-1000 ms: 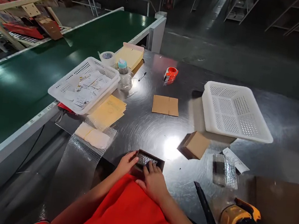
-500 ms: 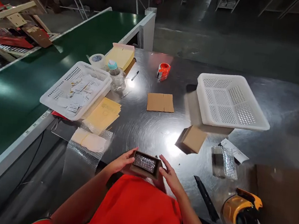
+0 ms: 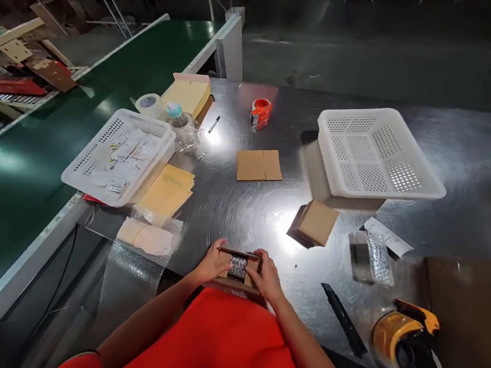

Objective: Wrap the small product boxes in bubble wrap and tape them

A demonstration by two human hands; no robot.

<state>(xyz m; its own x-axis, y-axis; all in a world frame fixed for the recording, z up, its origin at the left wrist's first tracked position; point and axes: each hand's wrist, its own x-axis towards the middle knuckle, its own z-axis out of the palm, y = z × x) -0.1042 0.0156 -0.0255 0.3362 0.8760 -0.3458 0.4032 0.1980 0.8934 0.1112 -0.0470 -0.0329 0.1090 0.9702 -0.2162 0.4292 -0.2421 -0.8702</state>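
Both hands are on a small cardboard box [image 3: 237, 287] at the table's near edge, close to my red shirt. My left hand [image 3: 212, 263] grips its left end, with the thumb on the folded-in left flap. At the other end my right hand [image 3: 265, 275] does likewise, its thumb on the right flap. Between the two flaps shows a bubble-wrapped item [image 3: 238, 265] inside the box. The far flap stands up as a thin edge. Ahead lies a flat cardboard piece [image 3: 259, 165], and a brown box [image 3: 313, 223] sits to the right.
A white basket [image 3: 330, 185] stands at right, another with labels [image 3: 129, 155] at left. Bubble-wrapped goods [image 3: 370, 258], a black cutter [image 3: 343, 320] and a yellow tape dispenser [image 3: 404, 347] lie at right. An orange tape dispenser [image 3: 261, 112] is farther back. A green conveyor [image 3: 6, 196] runs along the left.
The box's two end flaps have been folded inward over the wrapped item, and the hands have moved in closer around the box. The view has shifted slightly.
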